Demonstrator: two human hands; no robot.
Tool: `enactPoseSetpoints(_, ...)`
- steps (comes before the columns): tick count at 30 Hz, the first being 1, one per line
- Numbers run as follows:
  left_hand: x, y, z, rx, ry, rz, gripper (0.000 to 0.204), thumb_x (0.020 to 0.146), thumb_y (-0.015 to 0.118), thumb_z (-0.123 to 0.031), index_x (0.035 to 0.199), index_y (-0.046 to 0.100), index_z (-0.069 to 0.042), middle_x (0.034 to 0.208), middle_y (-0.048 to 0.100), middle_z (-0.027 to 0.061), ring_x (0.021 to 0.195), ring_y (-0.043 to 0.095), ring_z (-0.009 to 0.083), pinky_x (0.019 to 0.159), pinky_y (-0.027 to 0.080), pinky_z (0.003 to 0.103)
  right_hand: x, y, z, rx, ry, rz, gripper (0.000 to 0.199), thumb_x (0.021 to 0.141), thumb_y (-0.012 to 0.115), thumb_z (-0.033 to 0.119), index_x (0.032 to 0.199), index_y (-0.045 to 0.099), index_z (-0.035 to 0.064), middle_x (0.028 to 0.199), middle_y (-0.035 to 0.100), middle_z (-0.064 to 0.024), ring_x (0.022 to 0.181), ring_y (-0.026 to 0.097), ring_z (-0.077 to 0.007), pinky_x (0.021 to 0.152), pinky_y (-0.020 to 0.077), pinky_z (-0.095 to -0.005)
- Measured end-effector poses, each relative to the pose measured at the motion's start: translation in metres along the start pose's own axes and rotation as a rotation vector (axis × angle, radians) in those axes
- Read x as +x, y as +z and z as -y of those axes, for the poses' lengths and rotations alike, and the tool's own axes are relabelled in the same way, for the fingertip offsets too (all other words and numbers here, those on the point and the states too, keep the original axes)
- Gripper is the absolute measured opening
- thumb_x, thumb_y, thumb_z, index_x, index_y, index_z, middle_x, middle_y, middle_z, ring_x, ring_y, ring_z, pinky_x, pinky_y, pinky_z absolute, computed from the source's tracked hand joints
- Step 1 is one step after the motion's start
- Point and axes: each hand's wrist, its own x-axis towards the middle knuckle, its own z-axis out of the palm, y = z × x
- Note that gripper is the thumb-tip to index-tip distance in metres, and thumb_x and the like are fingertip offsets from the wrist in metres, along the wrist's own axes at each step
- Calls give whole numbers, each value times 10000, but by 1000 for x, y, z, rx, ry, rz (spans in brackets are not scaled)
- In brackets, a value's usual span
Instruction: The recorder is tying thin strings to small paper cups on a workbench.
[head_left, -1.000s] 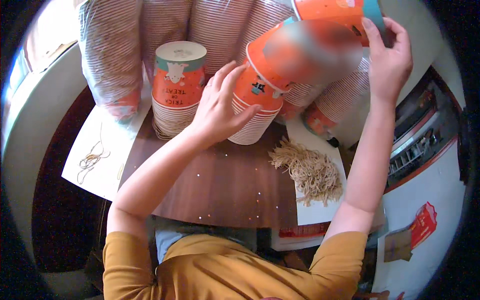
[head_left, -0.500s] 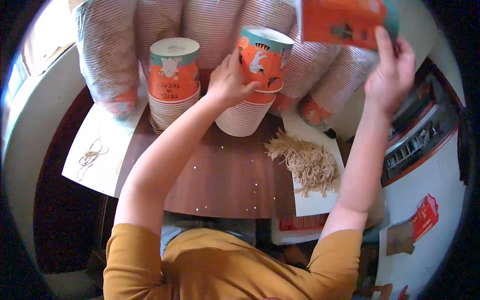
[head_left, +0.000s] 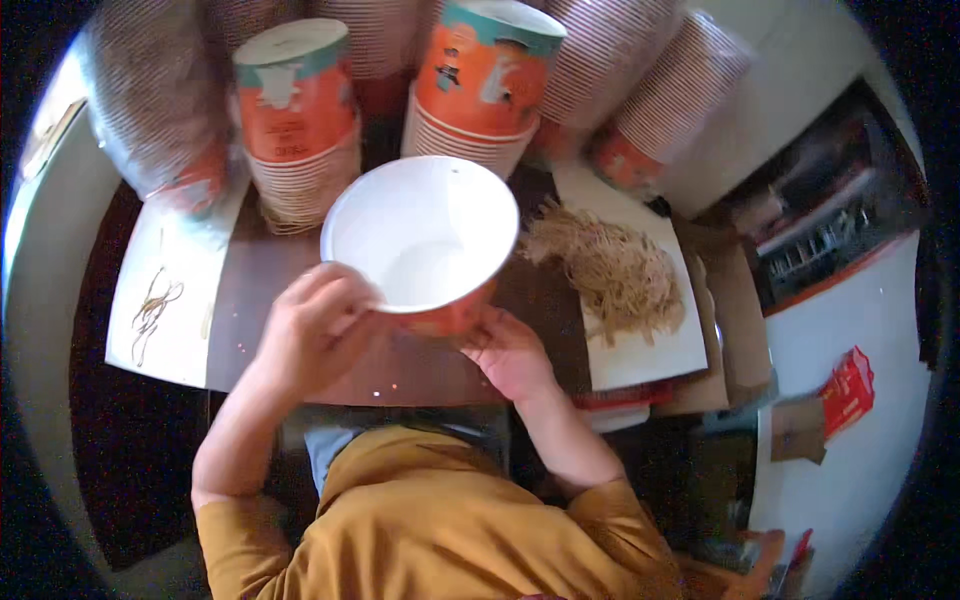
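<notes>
In front of me a paper tub (head_left: 420, 240) is tilted with its white open mouth toward me; a bit of its orange outside shows below the rim. My left hand (head_left: 318, 318) is closed on its rim at the near left. At the lower right, my right hand (head_left: 510, 350) grips the tub's side from beneath, some fingertips hidden behind it. Just beyond stand two stacks of upside-down orange and teal tubs, a left stack (head_left: 295, 120) and a right stack (head_left: 485, 75).
Plastic-wrapped tub stacks (head_left: 150, 100) line the back. On the brown table (head_left: 270, 280), a heap of tan strings (head_left: 620, 270) lies on white board at right. Some loose strings (head_left: 155, 310) lie on another white board at left. A cardboard box (head_left: 735, 330) stands beyond the right edge.
My right hand has brought the tub down from the upper right to the middle and turned its mouth toward me. My left hand has left the right stack and taken hold of the rim.
</notes>
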Motion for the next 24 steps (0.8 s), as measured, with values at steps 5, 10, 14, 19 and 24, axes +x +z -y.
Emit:
enactPoseSetpoints(5, -26, -32, -2, 253, 17, 101, 220, 673, 735, -29, 853, 609, -44, 858, 591, 110, 778, 580, 318, 691, 485, 397, -4, 39, 77, -1892, -212, -208, 165, 866, 673, 163, 919, 684, 7, 822, 694, -97, 736, 631, -143, 672, 500, -279)
enactPoseSetpoints(10, -32, -36, 2, 257, 27, 172, 253, 647, 742, -39, 859, 605, -54, 857, 584, 101, 774, 566, 318, 701, 474, 407, 5, 38, 173, -2205, -266, -536, 153, 839, 664, 181, 886, 685, 37, 847, 650, -127, 804, 631, -243, 729, 488, -346)
enactPoseSetpoints(14, -33, -34, 0, 239, -50, 184, 327, 619, 753, -39, 920, 623, -44, 990, 606, 125, 817, 593, 315, 697, 504, 389, 30, 42, 189, -2480, -229, -435, 190, 794, 695, 211, 876, 687, 40, 854, 615, -124, 877, 601, -275, 799, 470, -371)
enactPoseSetpoints(19, -31, -50, -7, 153, -126, 72, 393, 626, 713, -7, 1012, 643, -35, 1136, 607, 148, 840, 619, 217, 610, 515, 295, 58, 30, 207, -2490, -46, -334, 182, 767, 696, 220, 824, 694, 47, 849, 655, -156, 804, 634, -283, 750, 495, -366)
enactPoseSetpoints(24, -12, -60, -6, 114, -119, 12, 276, 672, 682, 14, 944, 646, -12, 1066, 623, 157, 750, 599, 178, 607, 490, 278, 69, 92, 213, -1940, -175, -198, 104, 896, 615, 108, 870, 658, 17, 826, 668, -16, 767, 585, -79, 726, 484, -272)
